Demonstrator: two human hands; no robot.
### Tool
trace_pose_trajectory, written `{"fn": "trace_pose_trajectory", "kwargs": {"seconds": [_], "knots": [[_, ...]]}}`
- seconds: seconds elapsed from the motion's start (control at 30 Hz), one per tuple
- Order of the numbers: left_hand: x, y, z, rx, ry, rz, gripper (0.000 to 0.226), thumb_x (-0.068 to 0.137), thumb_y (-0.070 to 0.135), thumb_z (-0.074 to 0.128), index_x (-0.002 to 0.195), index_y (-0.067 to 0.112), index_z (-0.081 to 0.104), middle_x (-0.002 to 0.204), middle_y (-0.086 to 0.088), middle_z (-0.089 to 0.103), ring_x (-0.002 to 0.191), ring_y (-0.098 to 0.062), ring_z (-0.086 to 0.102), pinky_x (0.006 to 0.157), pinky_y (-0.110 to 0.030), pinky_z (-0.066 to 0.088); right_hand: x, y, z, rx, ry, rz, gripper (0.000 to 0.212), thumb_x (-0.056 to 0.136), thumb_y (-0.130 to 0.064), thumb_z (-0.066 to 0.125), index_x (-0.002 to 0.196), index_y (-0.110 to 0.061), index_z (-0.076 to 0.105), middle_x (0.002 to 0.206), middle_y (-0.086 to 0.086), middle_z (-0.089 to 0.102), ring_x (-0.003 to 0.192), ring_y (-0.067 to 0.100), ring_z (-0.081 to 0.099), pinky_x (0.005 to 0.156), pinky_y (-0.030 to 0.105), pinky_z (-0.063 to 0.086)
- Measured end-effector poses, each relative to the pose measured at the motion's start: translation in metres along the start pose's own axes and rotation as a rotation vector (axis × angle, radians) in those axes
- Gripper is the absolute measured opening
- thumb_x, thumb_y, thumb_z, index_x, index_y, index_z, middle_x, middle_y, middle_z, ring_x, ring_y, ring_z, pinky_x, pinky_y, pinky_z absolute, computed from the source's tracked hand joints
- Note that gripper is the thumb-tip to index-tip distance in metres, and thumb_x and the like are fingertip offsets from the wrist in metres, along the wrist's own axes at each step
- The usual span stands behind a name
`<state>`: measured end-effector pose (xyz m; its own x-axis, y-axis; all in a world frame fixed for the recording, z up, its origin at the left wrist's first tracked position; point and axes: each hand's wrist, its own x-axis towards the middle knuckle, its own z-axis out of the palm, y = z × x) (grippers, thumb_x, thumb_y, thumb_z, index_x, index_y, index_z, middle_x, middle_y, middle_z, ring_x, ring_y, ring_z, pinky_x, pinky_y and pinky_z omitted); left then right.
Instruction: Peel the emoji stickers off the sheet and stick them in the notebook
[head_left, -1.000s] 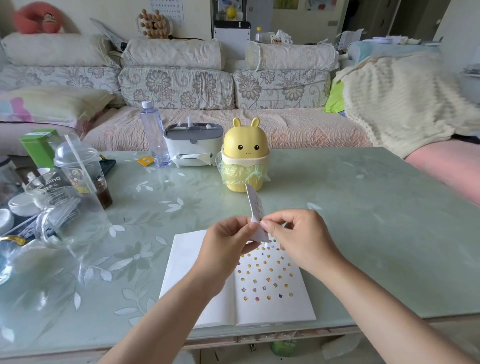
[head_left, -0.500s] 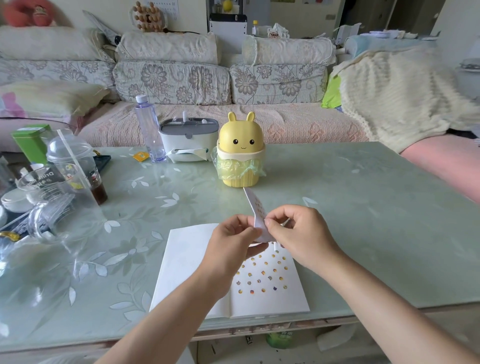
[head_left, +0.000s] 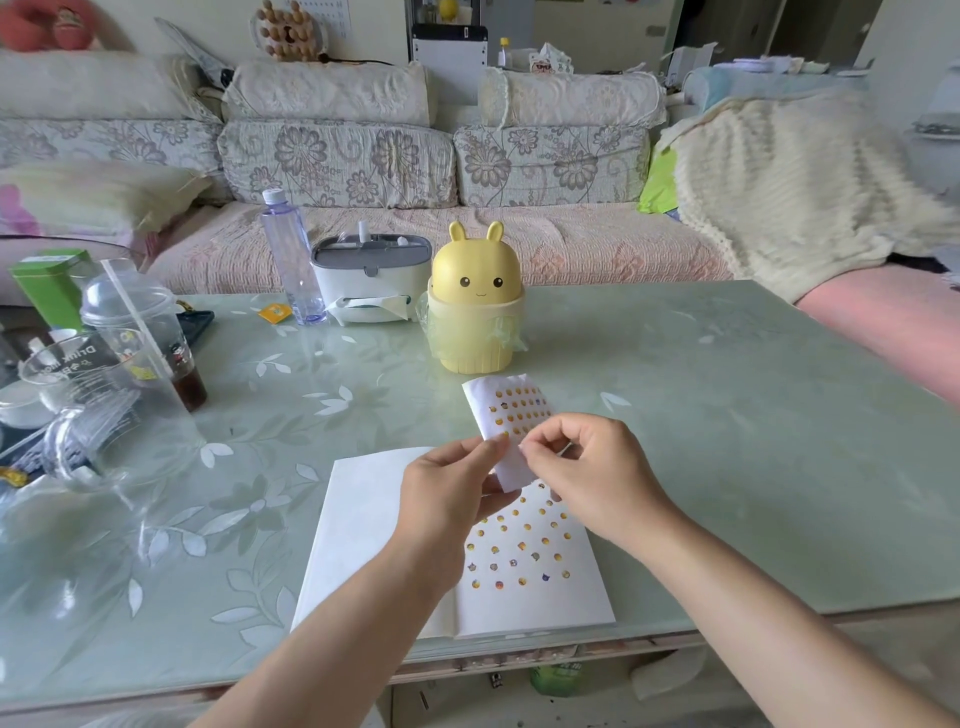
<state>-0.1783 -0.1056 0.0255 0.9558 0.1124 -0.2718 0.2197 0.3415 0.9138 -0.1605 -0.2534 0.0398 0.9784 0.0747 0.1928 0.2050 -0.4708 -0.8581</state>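
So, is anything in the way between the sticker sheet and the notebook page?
Nothing visible does. The left hand and right hand hold the sheet above the open notebook; only the left hand itself overlaps the page.

pale green glass table (head_left: 727, 415) with white leaf pattern, near. far behind it, long floral sofa (head_left: 337, 166) with cream cushions (head_left: 332, 91). at right, cream knitted blanket (head_left: 779, 197) over pink seat (head_left: 883, 312). pale wall (head_left: 379, 31) far, soft daylight.
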Motion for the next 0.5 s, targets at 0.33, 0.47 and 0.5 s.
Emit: {"fn": "trace_pose_trajectory", "kwargs": {"seconds": [0.33, 0.47, 0.5], "knots": [[0.001, -0.002, -0.002, 0.269, 0.028, 0.22, 0.012, 0.091, 0.026, 0.074, 0.084, 0.021, 0.082, 0.084, -0.013, 0.077, 0.082, -0.035, 0.073, 0.072, -0.042, 0.06, -0.004, 0.003, -0.01, 0.09, -0.102, 0.099, 0.016, 0.092, -0.023, 0.069, 0.078, -0.019, 0.073, 0.056, -0.003, 0.063, 0.053, 0.01, 0.058, 0.052, 0.013, 0.042], [0.004, -0.001, -0.005, 0.359, 0.117, 0.296, 0.015, 0.091, 0.027, 0.073, 0.077, 0.03, 0.08, 0.074, -0.004, 0.076, 0.075, -0.031, 0.072, 0.073, -0.046, 0.06, -0.002, 0.005, -0.014, 0.157, -0.084, 0.12, 0.016, 0.092, -0.022, 0.069, 0.077, -0.017, 0.074, 0.059, -0.004, 0.065, 0.05, 0.01, 0.055, 0.048, 0.013, 0.039], [0.004, 0.0, -0.006, 0.361, 0.135, 0.301, 0.016, 0.09, 0.027, 0.073, 0.077, 0.031, 0.08, 0.075, -0.005, 0.076, 0.076, -0.033, 0.072, 0.079, -0.053, 0.061, -0.003, 0.007, -0.016, 0.132, -0.076, 0.105, 0.016, 0.092, -0.021, 0.07, 0.077, -0.018, 0.074, 0.058, -0.005, 0.065, 0.05, 0.009, 0.055, 0.049, 0.012, 0.04]]}}
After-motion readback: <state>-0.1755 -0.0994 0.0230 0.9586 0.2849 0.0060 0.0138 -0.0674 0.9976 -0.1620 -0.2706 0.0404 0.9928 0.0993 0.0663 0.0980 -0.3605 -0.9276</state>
